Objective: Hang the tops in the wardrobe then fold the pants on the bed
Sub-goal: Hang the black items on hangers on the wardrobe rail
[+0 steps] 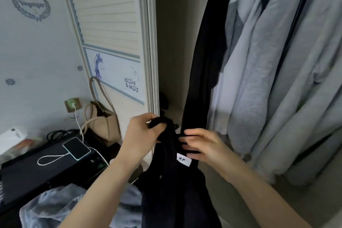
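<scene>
Black knit top with a white label hangs bunched in my left hand at the open wardrobe, my right hand pinching its edge, unhung yet, pants folding undone

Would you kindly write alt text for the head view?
Both hands, left hand and right hand, grip a black top with a white label before an open wardrobe of hanging grey shirts; a charging white phone lies at left.
</scene>
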